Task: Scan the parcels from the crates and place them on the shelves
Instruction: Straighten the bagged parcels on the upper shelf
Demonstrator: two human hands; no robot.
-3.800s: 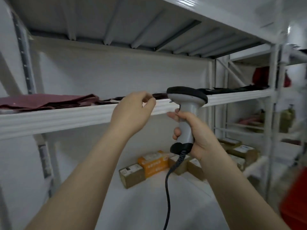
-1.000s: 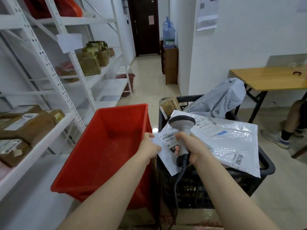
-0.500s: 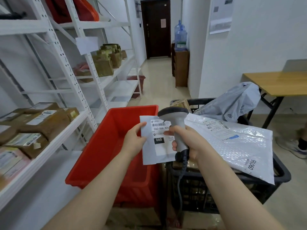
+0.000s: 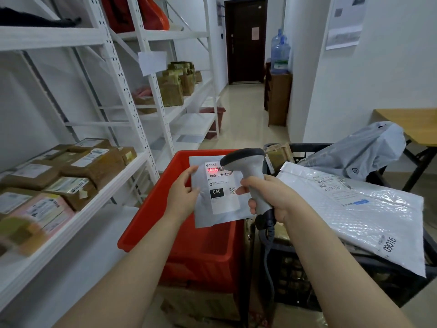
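Head view: the left hand [image 4: 183,197] pinches the left edge of a flat grey parcel [image 4: 212,217], thumb on its front face, the other fingers behind it. The parcel stands over the red crate [image 4: 189,247], long axis near upright, label [image 4: 222,202] facing the camera. The label reads "060-06B-A05" to the right of the thumb tip, with "060" in a black box and a QR code below. A red scan line [image 4: 212,170] lies across the barcode. The right hand [image 4: 272,197] is clamped round the handle of the scanner [image 4: 246,162]; its head sits above those fingers and points left at the barcode. Right of that hand, a white bubble mailer [image 4: 354,209] marked "09016" lies on the black crate [image 4: 354,275].
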